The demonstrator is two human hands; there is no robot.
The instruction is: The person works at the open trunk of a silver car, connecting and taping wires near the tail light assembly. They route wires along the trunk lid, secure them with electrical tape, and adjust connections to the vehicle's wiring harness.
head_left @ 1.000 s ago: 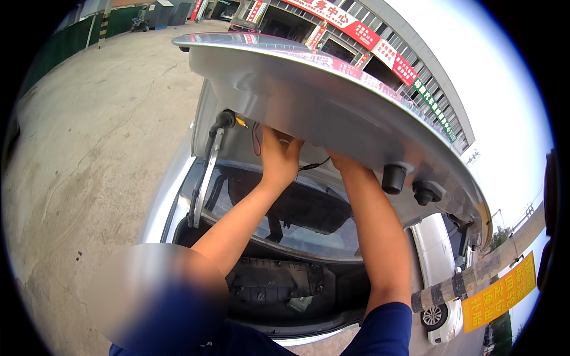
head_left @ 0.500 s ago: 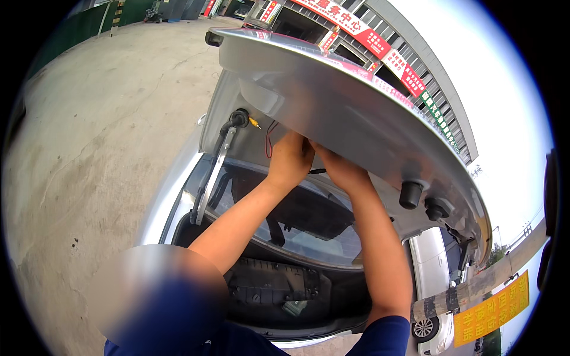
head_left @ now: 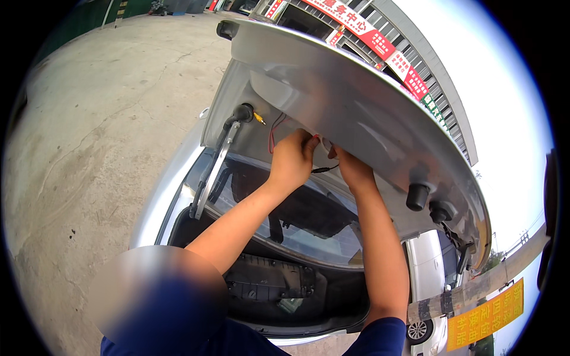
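- Left hand (head_left: 291, 159) and right hand (head_left: 354, 169) now sit slightly apart under the raised boot lid (head_left: 344, 107); half a second ago they seemed to meet. Fingertips partly hidden: cannot tell whether either is clamped.
- Small red piece (head_left: 317, 137) has come into sight at the left thumb, suggesting wiring work there.
- Red wire (head_left: 271, 140) hangs just left of that hand; yellow plug (head_left: 259, 118) beyond.
- White car (head_left: 427, 261) farther right.

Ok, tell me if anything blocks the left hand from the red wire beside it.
Nothing visible stands between the left hand and the red wire, which hangs just to its left beneath the raised trunk lid.
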